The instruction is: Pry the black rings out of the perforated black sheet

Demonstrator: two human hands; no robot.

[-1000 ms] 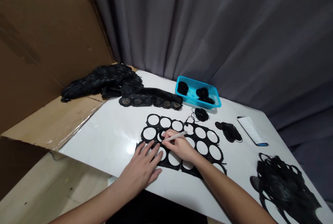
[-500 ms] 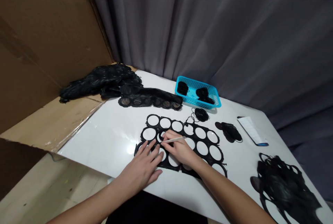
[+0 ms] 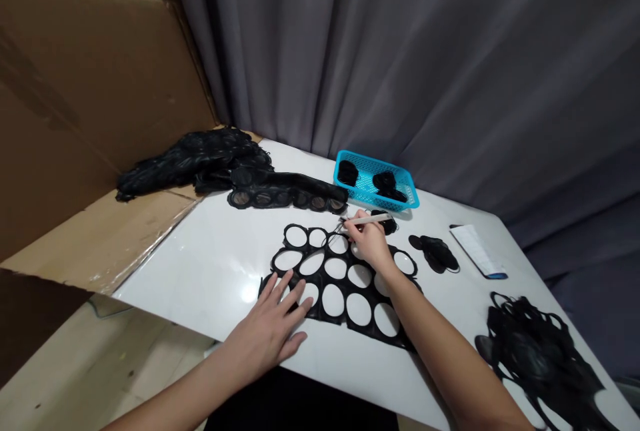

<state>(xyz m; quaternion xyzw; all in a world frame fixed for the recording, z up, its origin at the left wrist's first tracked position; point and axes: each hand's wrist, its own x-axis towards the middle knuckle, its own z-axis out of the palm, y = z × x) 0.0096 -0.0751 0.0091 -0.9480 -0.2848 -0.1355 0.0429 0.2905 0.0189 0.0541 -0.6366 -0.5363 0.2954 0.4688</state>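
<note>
lying near the front edge of the desk (image 3: 200, 271), the black perforated sheet (image 3: 345, 289) shows its round holes in rows, and one hole by the left hand (image 3: 275, 317) is pulled into a slanted oval. from where i sit, i judge it light, thin and soft, limp enough to stretch or bunch under a careless tug. the narrow bridges between holes look weakest to me; i would press on the wider webbing and lift by the thicker outer border. it may cling a little, so i'd avoid dragging it.

my left hand rests palm down, fingers loosely spread, over the sheet's left end, gripping nothing. my right hand (image 3: 371, 244), above the far row, pinches a slim pale tool (image 3: 367, 219) between closed fingers. thin dark strands (image 3: 336, 229) hang by its fingertips towards the sheet; i cannot tell whether fingers or tool hold them.

just beyond the right hand a black bundle (image 3: 389, 223) sits partly hidden, with the blue basket (image 3: 367, 200) behind it. farther left lies a black strip (image 3: 300, 197); to the right, a folded paper (image 3: 477, 251) and a tangled black heap (image 3: 540, 351).
</note>
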